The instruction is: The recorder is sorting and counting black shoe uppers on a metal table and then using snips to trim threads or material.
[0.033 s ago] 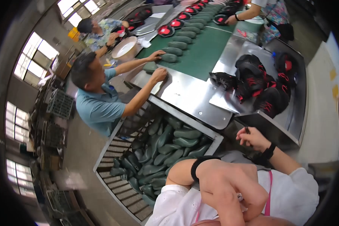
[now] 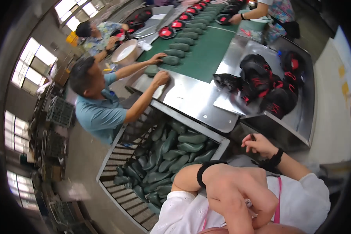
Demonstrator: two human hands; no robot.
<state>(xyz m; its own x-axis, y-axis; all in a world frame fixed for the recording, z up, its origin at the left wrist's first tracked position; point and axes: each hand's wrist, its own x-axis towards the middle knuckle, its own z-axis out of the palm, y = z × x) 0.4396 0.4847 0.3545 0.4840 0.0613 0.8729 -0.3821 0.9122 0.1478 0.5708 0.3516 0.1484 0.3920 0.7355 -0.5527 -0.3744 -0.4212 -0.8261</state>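
My left hand (image 2: 241,191) is bent in close to my chest, a black band round its wrist. Its fingers are curled closed, and what they hold, if anything, is hidden. Beyond it, my right hand (image 2: 263,146) is raised near the corner of a metal tray (image 2: 286,130), touching neither tray nor table. Its fingers close round a small dark stick-like object (image 2: 253,137), only the tip of which shows. In the tray lie black and red shoe uppers (image 2: 259,76). Left of my hands, a slatted metal bin (image 2: 183,117) holds many dark green shoe lasts (image 2: 169,155).
A co-worker in a blue shirt (image 2: 101,111) reaches over the steel tabletop (image 2: 195,101) to a green last (image 2: 170,60) on the green belt (image 2: 210,52). Rows of lasts and red-black uppers (image 2: 178,24) run along it. Other people work farther back.
The surroundings have shifted slightly left in view. My right hand is a little lower and farther left; my left hand stays the same.
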